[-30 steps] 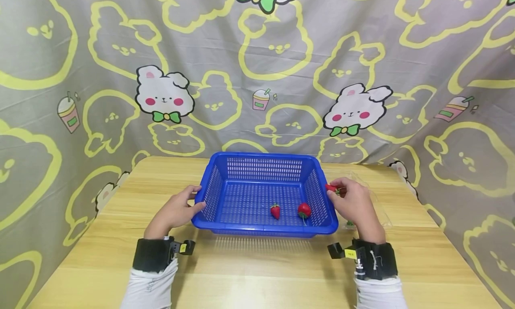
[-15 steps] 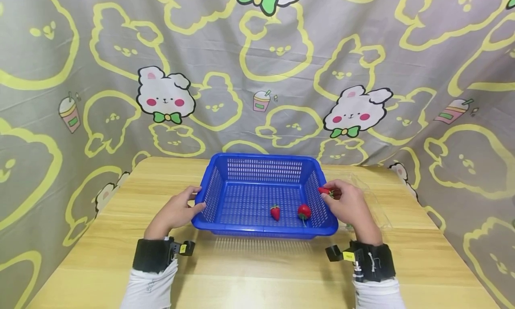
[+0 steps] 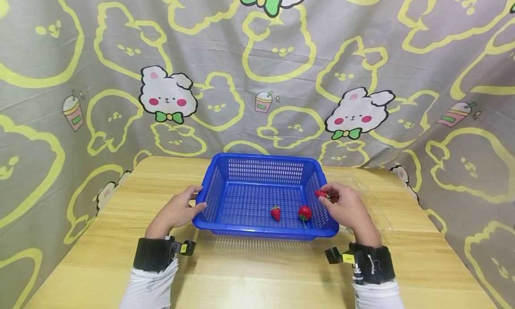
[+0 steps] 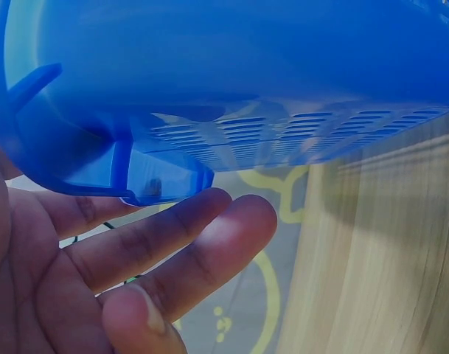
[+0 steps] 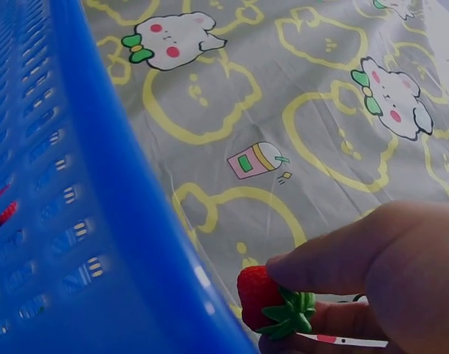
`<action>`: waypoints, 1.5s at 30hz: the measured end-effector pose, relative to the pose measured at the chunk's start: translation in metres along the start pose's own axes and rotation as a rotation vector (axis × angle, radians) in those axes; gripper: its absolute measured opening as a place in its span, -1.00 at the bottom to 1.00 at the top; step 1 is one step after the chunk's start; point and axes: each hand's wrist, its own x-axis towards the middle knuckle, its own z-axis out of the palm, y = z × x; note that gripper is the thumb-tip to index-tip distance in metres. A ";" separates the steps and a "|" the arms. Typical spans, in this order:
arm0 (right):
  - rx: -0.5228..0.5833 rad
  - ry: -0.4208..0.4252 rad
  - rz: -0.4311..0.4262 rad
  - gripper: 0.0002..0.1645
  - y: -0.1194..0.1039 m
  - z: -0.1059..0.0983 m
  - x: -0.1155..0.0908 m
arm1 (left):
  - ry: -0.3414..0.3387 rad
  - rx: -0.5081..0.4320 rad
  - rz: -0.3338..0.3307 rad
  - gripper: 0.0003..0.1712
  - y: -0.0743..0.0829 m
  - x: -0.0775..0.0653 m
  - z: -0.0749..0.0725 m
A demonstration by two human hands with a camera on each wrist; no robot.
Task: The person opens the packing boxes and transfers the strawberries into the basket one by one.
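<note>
Now the right hand [image 3: 349, 205] is pinching a probably light strawberry [image 5: 258, 296], likely best held by its sides, while the left hand [image 3: 176, 210] is resting loose fingers against the basket [image 3: 265, 230].

"What's in the basket [image 3: 257, 230]?"
"A strawberry [image 3: 275, 213] towards the front, and a second fruit [image 3: 304, 213] to its right"
"Around the basket?"
"Left hand [image 3: 177, 209] at its left, right hand [image 3: 349, 205] with the held strawberry [image 3: 321, 193] at its right, table [image 3: 257, 277] beneath, cloth [image 3: 225, 54] behind"
</note>
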 end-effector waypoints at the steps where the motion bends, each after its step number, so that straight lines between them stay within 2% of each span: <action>1: 0.000 -0.008 0.000 -0.78 0.000 0.000 0.000 | 0.000 0.002 0.003 -0.39 0.000 0.000 0.000; 13: 0.007 -0.071 -0.026 -0.82 0.000 0.004 0.000 | 0.006 0.010 0.007 -0.40 0.002 -0.001 0.000; 38: -0.009 -0.144 -0.057 -0.70 -0.008 0.005 -0.001 | 0.000 0.011 -0.002 -0.39 0.004 0.000 -0.001; 45: 0.017 -0.149 -0.110 -0.72 -0.009 0.008 -0.001 | -0.003 0.005 -0.011 -0.39 0.003 -0.001 -0.001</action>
